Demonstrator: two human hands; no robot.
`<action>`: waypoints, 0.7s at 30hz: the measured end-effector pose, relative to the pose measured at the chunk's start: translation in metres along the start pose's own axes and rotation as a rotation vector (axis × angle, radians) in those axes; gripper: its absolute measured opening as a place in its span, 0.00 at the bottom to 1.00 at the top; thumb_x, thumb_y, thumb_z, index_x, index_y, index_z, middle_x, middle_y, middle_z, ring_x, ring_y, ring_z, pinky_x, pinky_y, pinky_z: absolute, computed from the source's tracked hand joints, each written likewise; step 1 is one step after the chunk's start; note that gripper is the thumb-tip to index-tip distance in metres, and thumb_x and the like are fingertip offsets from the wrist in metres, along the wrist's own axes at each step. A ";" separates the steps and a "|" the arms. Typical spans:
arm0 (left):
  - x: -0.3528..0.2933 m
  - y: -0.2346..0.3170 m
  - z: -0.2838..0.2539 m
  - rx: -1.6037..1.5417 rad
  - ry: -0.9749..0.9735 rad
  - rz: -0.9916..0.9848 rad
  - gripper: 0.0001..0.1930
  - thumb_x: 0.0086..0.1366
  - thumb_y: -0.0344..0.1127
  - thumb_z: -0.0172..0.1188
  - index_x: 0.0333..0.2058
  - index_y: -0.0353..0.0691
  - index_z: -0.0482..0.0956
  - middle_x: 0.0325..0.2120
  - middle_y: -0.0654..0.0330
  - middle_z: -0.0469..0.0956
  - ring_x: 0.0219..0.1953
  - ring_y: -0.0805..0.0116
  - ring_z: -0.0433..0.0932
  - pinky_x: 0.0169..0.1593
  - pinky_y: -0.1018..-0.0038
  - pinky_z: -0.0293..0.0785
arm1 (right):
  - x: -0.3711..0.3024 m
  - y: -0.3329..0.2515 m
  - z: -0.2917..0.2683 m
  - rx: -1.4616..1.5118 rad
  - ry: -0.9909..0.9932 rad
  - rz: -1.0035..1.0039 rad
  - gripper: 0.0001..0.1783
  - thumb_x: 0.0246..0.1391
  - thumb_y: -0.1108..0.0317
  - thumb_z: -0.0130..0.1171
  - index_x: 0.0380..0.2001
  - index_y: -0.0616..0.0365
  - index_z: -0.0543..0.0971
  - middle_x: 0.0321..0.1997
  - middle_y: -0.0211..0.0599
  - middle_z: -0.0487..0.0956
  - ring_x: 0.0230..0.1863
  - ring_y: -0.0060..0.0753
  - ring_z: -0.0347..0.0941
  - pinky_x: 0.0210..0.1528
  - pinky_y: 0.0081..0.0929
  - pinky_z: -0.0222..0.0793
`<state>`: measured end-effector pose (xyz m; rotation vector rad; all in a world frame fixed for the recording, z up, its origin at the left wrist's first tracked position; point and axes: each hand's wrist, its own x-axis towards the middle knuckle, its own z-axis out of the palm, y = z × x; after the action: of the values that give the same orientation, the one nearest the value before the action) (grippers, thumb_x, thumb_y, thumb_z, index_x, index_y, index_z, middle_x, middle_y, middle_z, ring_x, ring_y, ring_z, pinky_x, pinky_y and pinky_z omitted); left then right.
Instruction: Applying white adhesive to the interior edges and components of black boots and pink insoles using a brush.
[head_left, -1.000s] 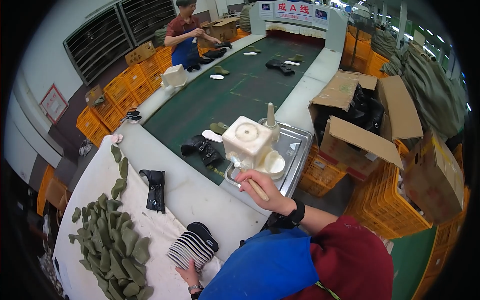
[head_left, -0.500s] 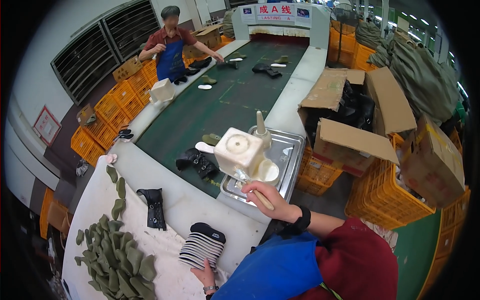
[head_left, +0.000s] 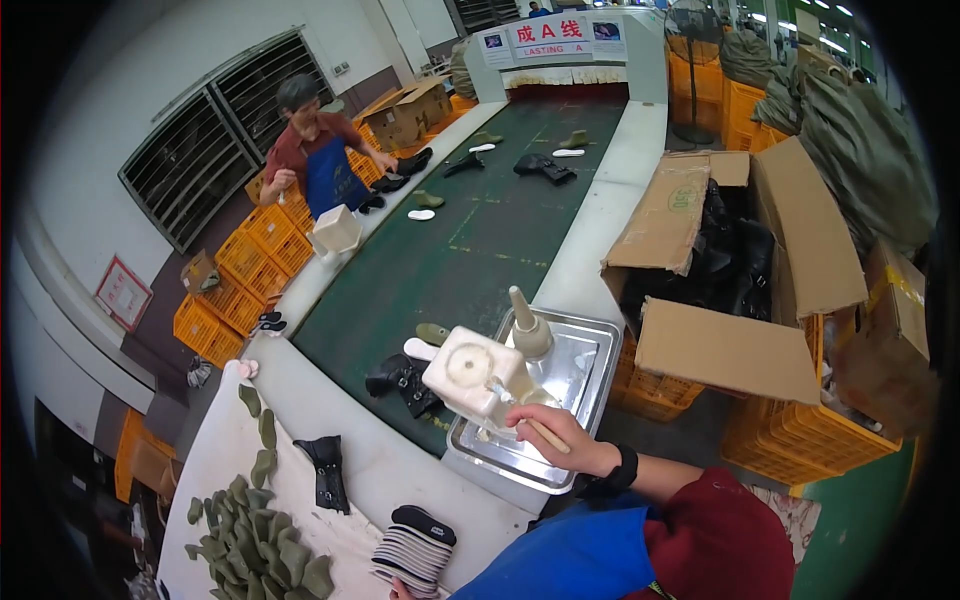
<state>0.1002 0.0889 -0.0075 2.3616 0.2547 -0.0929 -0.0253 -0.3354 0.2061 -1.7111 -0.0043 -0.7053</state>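
My right hand [head_left: 556, 440] is closed around the wooden handle of a brush [head_left: 543, 431]. The brush's whitish tip overlaps the right side of a boxy white container [head_left: 470, 371]; whether it touches I cannot tell. A pale bottle with a cone-shaped nozzle [head_left: 530, 328] stands beside the container on a metal tray [head_left: 585, 375]. At the lower edge, my left hand [head_left: 400, 590] shows only some fingers, against a fanned stack of insoles [head_left: 415, 548], black on top with pale edges. A black boot upper [head_left: 325, 473] lies left of the stack.
Many olive-green moulded pieces [head_left: 260, 545] pile up on the white cloth [head_left: 205, 440]. Black uppers [head_left: 405, 385] lie on the green conveyor belt [head_left: 450, 260]. A person in a blue apron [head_left: 335, 175] works at the far left. An open cardboard box [head_left: 730, 345] stands right, above orange crates [head_left: 800, 440].
The brush has risen from the cup at the container's near side to its right side. The view has shifted, and less of my left hand shows. The far person's arm has drawn back.
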 end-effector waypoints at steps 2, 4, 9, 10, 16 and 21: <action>0.018 -0.056 0.002 0.609 -0.121 0.403 0.37 0.54 0.48 0.58 0.52 0.22 0.58 0.50 0.34 0.63 0.55 0.49 0.62 0.58 0.60 0.56 | 0.001 0.011 -0.012 0.003 -0.015 -0.014 0.12 0.54 0.70 0.51 0.43 0.59 0.71 0.33 0.36 0.75 0.33 0.32 0.74 0.37 0.23 0.68; 0.008 -0.035 0.001 0.390 -0.145 0.205 0.37 0.56 0.49 0.57 0.53 0.24 0.56 0.49 0.37 0.64 0.51 0.52 0.64 0.53 0.64 0.62 | 0.005 0.014 -0.032 -0.011 -0.022 -0.002 0.13 0.55 0.70 0.50 0.44 0.58 0.70 0.33 0.36 0.75 0.33 0.32 0.74 0.36 0.23 0.68; -0.037 0.027 -0.019 -0.044 -0.177 -0.223 0.37 0.60 0.50 0.54 0.56 0.27 0.53 0.48 0.42 0.64 0.43 0.59 0.70 0.43 0.72 0.73 | 0.006 0.037 -0.064 0.080 -0.011 0.127 0.16 0.56 0.67 0.50 0.47 0.58 0.65 0.34 0.34 0.76 0.32 0.28 0.74 0.35 0.23 0.69; -0.036 0.044 -0.018 -0.189 -0.160 -0.198 0.34 0.60 0.51 0.53 0.54 0.29 0.55 0.45 0.45 0.65 0.42 0.61 0.70 0.42 0.72 0.73 | 0.006 0.042 -0.065 0.088 -0.004 0.161 0.17 0.56 0.67 0.51 0.47 0.58 0.64 0.34 0.34 0.77 0.33 0.24 0.75 0.34 0.22 0.69; -0.045 0.174 -0.028 -1.066 -0.018 -0.007 0.22 0.63 0.55 0.47 0.46 0.43 0.67 0.31 0.66 0.71 0.30 0.74 0.71 0.31 0.77 0.69 | 0.012 0.064 -0.071 0.138 0.035 0.242 0.12 0.54 0.69 0.55 0.40 0.61 0.73 0.34 0.32 0.79 0.34 0.20 0.74 0.35 0.17 0.69; -0.074 0.256 0.003 -1.131 -0.619 -0.066 0.26 0.66 0.52 0.39 0.50 0.34 0.63 0.32 0.54 0.74 0.29 0.69 0.73 0.32 0.76 0.70 | 0.023 0.079 -0.071 0.246 0.097 0.364 0.09 0.52 0.70 0.56 0.36 0.62 0.77 0.33 0.29 0.79 0.31 0.14 0.71 0.33 0.13 0.67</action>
<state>0.0821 -0.1051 0.1750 1.1242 0.0418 -0.5422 -0.0091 -0.4286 0.1532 -1.3913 0.2708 -0.4918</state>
